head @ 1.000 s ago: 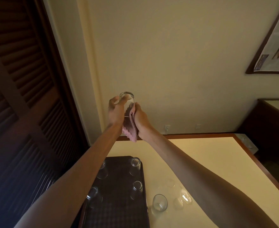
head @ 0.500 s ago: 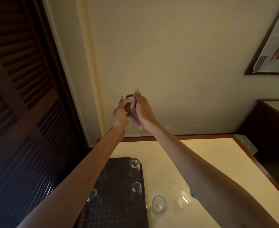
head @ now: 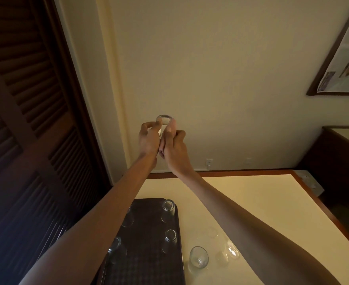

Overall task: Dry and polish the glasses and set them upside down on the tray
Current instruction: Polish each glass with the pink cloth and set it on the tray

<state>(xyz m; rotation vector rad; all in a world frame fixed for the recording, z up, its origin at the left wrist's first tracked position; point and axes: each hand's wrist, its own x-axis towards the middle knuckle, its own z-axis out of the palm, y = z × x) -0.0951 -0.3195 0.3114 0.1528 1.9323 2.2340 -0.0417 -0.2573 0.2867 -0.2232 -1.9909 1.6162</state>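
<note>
Both arms stretch up and out over the table (head: 251, 202), and the raised glass (head: 164, 119) sits between the two hands, held high against the pale wall and well above the tray (head: 147, 231). The left hand (head: 149, 138) has fingers and thumb curled round its near side. The right hand (head: 173, 145) closes on the other side, one finger laid up along the wall of the glass and the rest bent in. The palms meet just below it, and I cannot tell whether a cloth is tucked in there. To my eye this is the checking part of the polish, with the glass lifted to the light to look for smears. Down on the dark tray, four upturned glasses (head: 168, 207) already stand mouth-down, two along the right edge and two on the left partly behind the forearm. On the table just right of the tray, the waiting glasses (head: 198, 257) are not yet done; the nearest is plain to see and the others are faint, so I would put the job around halfway. If this one passes, the next move is to bring it down, turn it mouth-down and set it on a bare patch of tray, clear of its neighbours, keeping a sure hold through the turn since polished glass slips easily
</note>
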